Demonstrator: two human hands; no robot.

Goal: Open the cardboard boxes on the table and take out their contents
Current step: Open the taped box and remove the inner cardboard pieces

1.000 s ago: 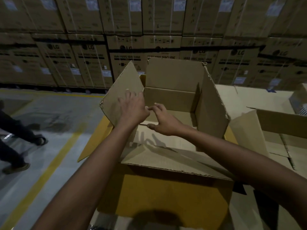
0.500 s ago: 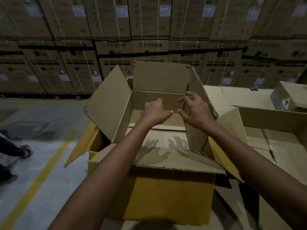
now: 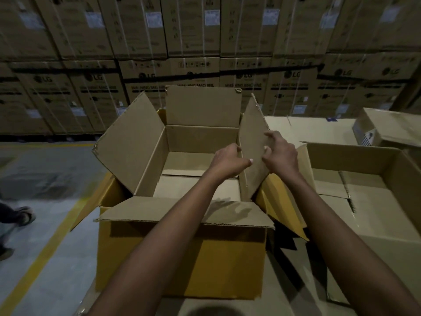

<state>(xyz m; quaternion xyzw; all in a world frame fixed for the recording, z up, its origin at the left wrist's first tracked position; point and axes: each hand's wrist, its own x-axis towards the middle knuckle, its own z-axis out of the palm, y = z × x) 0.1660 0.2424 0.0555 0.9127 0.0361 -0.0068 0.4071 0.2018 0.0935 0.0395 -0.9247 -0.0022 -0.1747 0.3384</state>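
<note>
Feed's got the open cardboard box (image 3: pixel 182 258) dead centre of the frame, at the left edge of the table (image 3: pixel 314 127), with its top flaps standing up or folded out. Both hands are on its right-hand flap (image 3: pixel 251 124), which stands nearly upright.

The right hand (image 3: pixel 282 156) is on the outer side with its fingers curled round the flap's near edge, so it's gripping it. The left hand (image 3: pixel 227 161) is inside the box, knuckles bent against the flap's inner face and thumb poking across to the cardboard. Lighting's pretty dim, so I honestly can't tell if that one's pinching or just resting there. Down inside the box I can make out the bottom flaps.

Right of centre there's a second open box (image 3: pixel 364 201), just beside the first, and a smaller box (image 3: pixel 382 126) in the upper right behind it. The whole top of the frame is a wall of stacked cartons (image 3: pixel 205 37) printed LG and washing machine. Lower left is grey floor (image 3: pixel 34 179) with a yellow line (image 3: pixel 45 254), and someone's shoe (image 3: pixel 26 216) at the left edge.
</note>
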